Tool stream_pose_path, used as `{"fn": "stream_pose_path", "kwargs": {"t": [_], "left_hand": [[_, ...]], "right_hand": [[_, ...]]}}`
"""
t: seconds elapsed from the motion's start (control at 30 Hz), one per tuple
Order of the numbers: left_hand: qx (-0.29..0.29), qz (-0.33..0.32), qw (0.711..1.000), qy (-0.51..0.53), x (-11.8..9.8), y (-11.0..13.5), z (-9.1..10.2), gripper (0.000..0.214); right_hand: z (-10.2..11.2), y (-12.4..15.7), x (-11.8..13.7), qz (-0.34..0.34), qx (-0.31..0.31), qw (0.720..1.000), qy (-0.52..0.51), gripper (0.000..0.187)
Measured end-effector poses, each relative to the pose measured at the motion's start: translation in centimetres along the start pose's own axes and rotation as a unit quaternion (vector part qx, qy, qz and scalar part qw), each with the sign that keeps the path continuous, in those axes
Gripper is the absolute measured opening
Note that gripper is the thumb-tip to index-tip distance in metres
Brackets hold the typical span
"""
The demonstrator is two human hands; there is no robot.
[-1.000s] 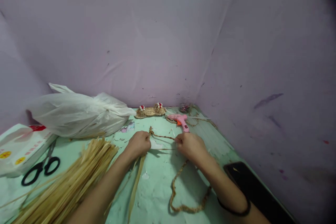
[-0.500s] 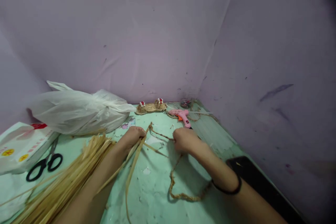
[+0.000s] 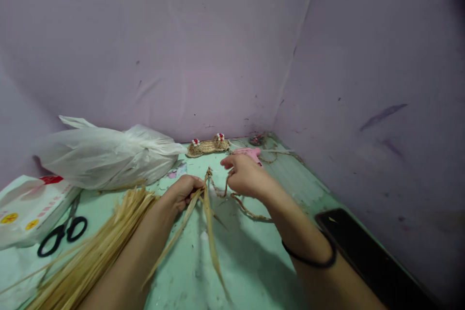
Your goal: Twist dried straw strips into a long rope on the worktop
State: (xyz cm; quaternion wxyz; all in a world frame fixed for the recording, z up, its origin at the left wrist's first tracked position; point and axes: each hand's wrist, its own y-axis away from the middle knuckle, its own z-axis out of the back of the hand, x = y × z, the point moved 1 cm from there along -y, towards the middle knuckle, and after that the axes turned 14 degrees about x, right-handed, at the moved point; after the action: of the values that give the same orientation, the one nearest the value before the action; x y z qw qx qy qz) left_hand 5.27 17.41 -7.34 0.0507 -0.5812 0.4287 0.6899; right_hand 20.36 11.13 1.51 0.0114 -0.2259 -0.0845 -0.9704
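Note:
My left hand (image 3: 185, 191) pinches several flat straw strips at the base of a twisted straw cord, close to its knotted tip. Pale loose strips (image 3: 210, 237) hang from the pinch toward the table's near side. From the knot the thin straw cord (image 3: 220, 194) sags, then rises to my right hand (image 3: 247, 174). That hand's forefinger points out to the left, while its other fingers are curled in where the cord meets them; their tips are partly hidden. More cord comes out below this hand and lies behind the wrist.
At left are a straw bundle (image 3: 109, 237), black-handled scissors (image 3: 64, 233), a white box (image 3: 39, 208) and a white plastic bag (image 3: 109, 157). Behind the hands lie a woven straw piece (image 3: 209, 147) with beaded flowers and a pink glue gun (image 3: 254, 152). A black phone (image 3: 363, 252) is at right.
My right hand has moved up and left, its forefinger now extended. The cord, taut between the hands before, now sags, and its loop has drawn in. The loose strips have swung right.

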Motion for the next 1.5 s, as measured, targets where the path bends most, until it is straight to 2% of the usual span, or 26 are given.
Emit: {"fn": "stream_pose_path", "kwargs": {"t": [0.07,0.1,0.17,0.2,0.3,0.37,0.4,0.5,0.57,0.67,0.7,0.8,0.87,0.97,1.0,1.07,1.13,1.17,1.2,1.23,1.3,1.37,1.43,1.47,1.5], "left_hand": [[0.003,0.018,0.999,0.038,-0.1,-0.1,0.0,0.009],[0.001,0.022,0.998,0.058,-0.1,-0.1,0.1,0.01],[-0.007,0.026,0.997,0.073,0.0,-0.2,0.1,0.011],[-0.013,0.026,0.996,0.081,0.1,-0.3,0.1,0.011],[-0.03,0.023,0.995,0.095,0.2,-0.3,0.2,0.005],[-0.034,0.019,0.995,0.09,0.3,-0.2,0.2,0.003],[-0.033,0.017,0.996,0.083,0.2,-0.2,0.2,0.004],[-0.029,0.01,0.998,0.062,0.0,-0.2,0.1,0.007],[-0.031,0.01,0.998,0.054,-0.1,-0.1,0.0,0.007],[-0.037,0.012,0.998,0.046,-0.2,0.0,-0.2,0.01],[-0.038,0.009,0.998,0.043,-0.2,0.1,-0.2,0.011],[-0.04,0.002,0.999,0.035,-0.1,-0.1,-0.1,0.01],[-0.038,0.002,0.999,0.031,0.1,-0.2,0.0,0.008],[-0.036,-0.001,0.999,0.03,0.2,-0.4,0.1,0.008],[-0.035,-0.001,0.999,0.03,0.2,-0.4,0.1,0.009],[-0.033,-0.004,0.999,0.025,0.2,-0.3,0.1,0.009],[-0.03,-0.008,0.999,0.021,0.2,-0.2,0.0,0.009],[-0.029,-0.01,0.999,0.022,0.1,-0.2,0.0,0.01],[-0.027,-0.01,0.999,0.022,0.1,-0.2,0.0,0.01],[-0.026,-0.008,0.999,0.023,0.1,-0.1,0.0,0.011],[-0.026,-0.004,0.999,0.021,0.0,-0.1,0.0,0.012],[-0.018,-0.006,1.0,0.01,0.0,-0.1,0.0,0.014],[-0.001,-0.006,1.0,0.003,-0.1,-0.1,0.1,0.016],[0.009,-0.004,1.0,0.006,-0.1,-0.1,0.1,0.016],[0.017,-0.001,1.0,0.013,-0.1,-0.2,0.1,0.015]], "right_hand": [[0.0,0.4,-0.6,0.012,-0.028,0.999,-0.024,0.055],[0.7,0.6,-1.4,0.007,-0.02,0.999,-0.037,0.05],[3.1,0.4,-3.6,-0.028,0.002,0.999,-0.036,0.038],[4.8,0.1,-4.8,-0.059,-0.016,0.998,-0.019,0.034],[9.4,-1.2,-7.4,-0.141,-0.102,0.979,0.101,0.026],[11.1,-1.9,-8.1,-0.153,-0.106,0.963,0.195,0.017],[11.4,-2.2,-8.2,-0.14,-0.082,0.964,0.211,0.015],[10.7,-2.5,-8.5,-0.138,0.045,0.978,0.147,0.021],[9.3,-2.4,-9.0,-0.196,0.121,0.969,0.091,0.033],[7.2,-2.3,-10.0,-0.268,0.166,0.948,0.04,0.047],[6.5,-2.3,-10.4,-0.264,0.17,0.949,0.004,0.046],[5.0,-2.5,-10.8,-0.177,0.192,0.953,-0.155,0.037],[4.2,-2.4,-10.5,-0.128,0.239,0.933,-0.237,0.033],[3.9,-2.3,-9.5,-0.113,0.298,0.907,-0.275,0.025],[4.2,-2.5,-9.1,-0.114,0.296,0.908,-0.272,0.021],[5.7,-3.2,-8.6,-0.11,0.237,0.933,-0.248,0.017],[8.3,-4.4,-8.1,-0.071,0.082,0.975,-0.193,0.02],[9.8,-5.0,-7.9,-0.054,-0.007,0.99,-0.13,0.021],[11.1,-5.5,-7.6,-0.042,-0.073,0.995,-0.049,0.024],[12.0,-5.9,-7.2,-0.033,-0.098,0.994,0.035,0.03],[12.4,-6.1,-6.3,-0.086,-0.107,0.978,0.156,0.033],[10.5,-5.7,-5.0,-0.13,-0.104,0.973,0.163,0.025],[6.7,-5.0,-3.4,-0.094,-0.079,0.99,0.062,0.017],[4.3,-4.7,-2.7,-0.081,-0.002,0.996,-0.03,0.013],[1.8,-4.4,-2.1,-0.084,0.097,0.982,-0.137,0.011]]}}
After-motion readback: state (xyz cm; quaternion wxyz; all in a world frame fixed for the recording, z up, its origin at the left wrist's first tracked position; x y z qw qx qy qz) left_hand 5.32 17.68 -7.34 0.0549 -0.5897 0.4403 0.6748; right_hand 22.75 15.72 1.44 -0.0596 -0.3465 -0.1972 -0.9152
